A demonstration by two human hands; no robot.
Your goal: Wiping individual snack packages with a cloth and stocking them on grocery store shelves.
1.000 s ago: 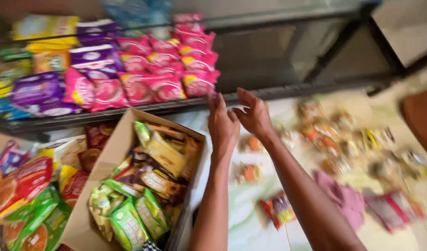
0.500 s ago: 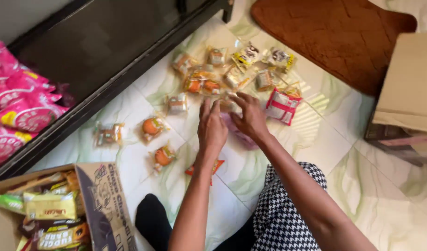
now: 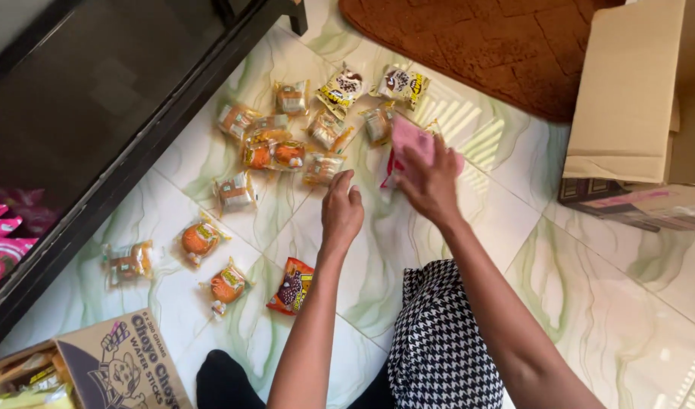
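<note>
We see the right hand (image 3: 432, 182) closed loosely over a pink cloth (image 3: 410, 138), fingers curled on its lower edge. The cloth is a soft, dusty pink, folded into a rough rectangle and somewhat blurred; it sticks out past the fingertips, and a red-and-white packet (image 3: 388, 173) peeks out at its left side. The left hand (image 3: 341, 211) rests just beside the right, fingers bent and half open, holding nothing, its fingertips almost at a small clear packet with an orange cake (image 3: 322, 168). Beyond both hands lies a scatter of similar clear snack packets (image 3: 272, 148) on the pale, green-veined tiled floor (image 3: 605, 303). Near the left forearm sits an orange-and-purple packet (image 3: 291, 286). To the far side of the right hand are a brown mat (image 3: 499, 53) and an open cardboard box (image 3: 627, 98). A dark shelf (image 3: 98, 113) stands off past the left hand.
</note>
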